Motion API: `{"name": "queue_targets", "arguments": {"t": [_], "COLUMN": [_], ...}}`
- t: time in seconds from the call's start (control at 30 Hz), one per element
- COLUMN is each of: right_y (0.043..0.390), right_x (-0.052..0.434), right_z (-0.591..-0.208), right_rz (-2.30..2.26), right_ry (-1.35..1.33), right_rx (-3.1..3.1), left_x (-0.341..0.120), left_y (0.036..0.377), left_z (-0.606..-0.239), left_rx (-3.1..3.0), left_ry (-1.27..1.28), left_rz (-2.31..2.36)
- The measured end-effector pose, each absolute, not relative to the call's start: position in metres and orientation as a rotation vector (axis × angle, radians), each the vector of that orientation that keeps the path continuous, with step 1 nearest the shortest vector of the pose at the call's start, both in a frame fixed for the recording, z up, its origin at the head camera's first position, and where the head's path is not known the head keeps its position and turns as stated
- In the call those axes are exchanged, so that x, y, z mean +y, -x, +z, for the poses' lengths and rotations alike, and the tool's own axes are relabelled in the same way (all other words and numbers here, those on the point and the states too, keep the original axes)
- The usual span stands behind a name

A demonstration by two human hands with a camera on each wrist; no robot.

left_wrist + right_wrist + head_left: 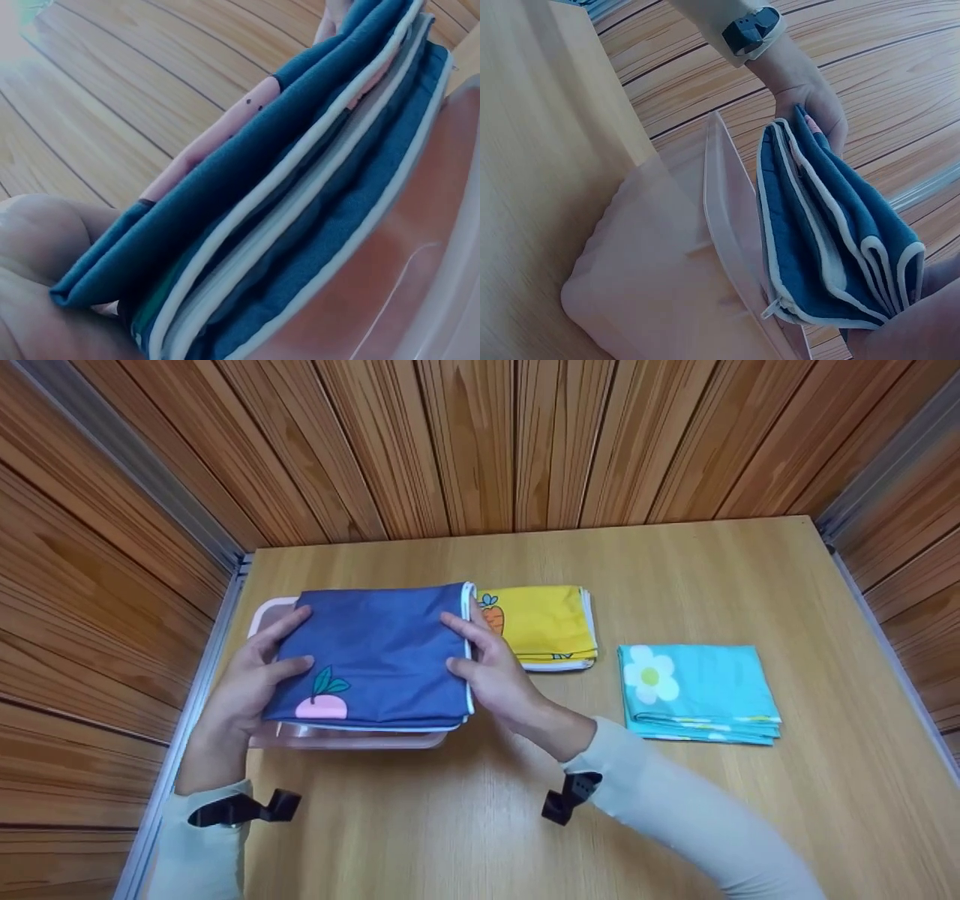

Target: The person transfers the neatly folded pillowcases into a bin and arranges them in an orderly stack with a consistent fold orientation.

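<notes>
Both hands hold a folded navy zippered cloth cover (375, 652), white-piped along its edges, with a pink fruit print near its front left corner. The left hand (244, 682) grips its left side, thumb and a finger on top. At the right side, the right hand (491, 664) pinches the piped edge, with thumb and index finger on the upper face. Under the cover is a translucent pinkish plastic bin (349, 741), mostly hidden in the head view. In the right wrist view, the layered folds and a zipper pull (772, 307) show just above the bin's rim (714, 202).
A folded yellow cloth (544, 622) with a carrot print lies behind the right hand. Farther right on the wooden table (675, 585) is a folded turquoise cloth (709, 686) with a white flower. Wood-plank walls (480, 450) stand at the back and sides.
</notes>
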State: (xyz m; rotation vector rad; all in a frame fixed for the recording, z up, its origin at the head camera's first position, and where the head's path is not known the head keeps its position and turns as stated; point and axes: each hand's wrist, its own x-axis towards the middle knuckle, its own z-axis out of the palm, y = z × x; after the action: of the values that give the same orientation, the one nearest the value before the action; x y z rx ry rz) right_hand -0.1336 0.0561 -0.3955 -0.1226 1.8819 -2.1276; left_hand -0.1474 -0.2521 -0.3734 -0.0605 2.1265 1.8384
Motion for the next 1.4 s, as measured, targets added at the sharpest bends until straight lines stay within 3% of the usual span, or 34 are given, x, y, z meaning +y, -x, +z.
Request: {"name": "queue_targets", "arguments": {"t": [1.4], "right_y": [0.148], "right_x": [0.017], "right_z": [-0.407], "right_rz": [-1.942], "right_ry": [0.040], "right_rx": [1.930], "left_x": [-0.296], "left_y": [0.149], "left_z": [-0.377], "left_rx": [2.069], "left_ry": [0.168], "left_rz": [1.796]}}
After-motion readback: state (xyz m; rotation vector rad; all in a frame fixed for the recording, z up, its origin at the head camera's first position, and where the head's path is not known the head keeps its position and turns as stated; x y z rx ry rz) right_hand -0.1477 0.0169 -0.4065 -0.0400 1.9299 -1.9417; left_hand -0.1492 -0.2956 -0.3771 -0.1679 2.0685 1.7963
